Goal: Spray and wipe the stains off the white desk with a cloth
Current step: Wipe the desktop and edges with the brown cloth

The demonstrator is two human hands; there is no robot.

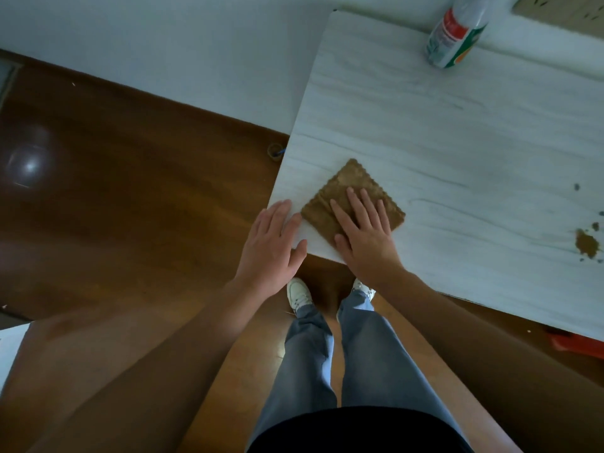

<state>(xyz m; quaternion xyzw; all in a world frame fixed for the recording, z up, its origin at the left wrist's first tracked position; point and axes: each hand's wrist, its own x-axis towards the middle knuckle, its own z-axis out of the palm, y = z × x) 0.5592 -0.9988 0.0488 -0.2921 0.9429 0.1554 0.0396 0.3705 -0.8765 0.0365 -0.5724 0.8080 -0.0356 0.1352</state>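
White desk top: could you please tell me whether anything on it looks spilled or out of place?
Yes. A brown blotchy stain with scattered dark specks soils the white desk near the picture's right edge, well apart from the brown square cloth pressed flat under the right hand.

Cloth: brown square textured cloth [346,181], scalloped edges, flat, turned cornerwise, near the worktop's near-left corner.
Worktop: white wood-grain worktop [457,132].
Stains: brown blotch [586,243] with scattered specks, right side, well apart from the cloth.
Spray: white spray bottle [454,34], red-and-green label, far edge.
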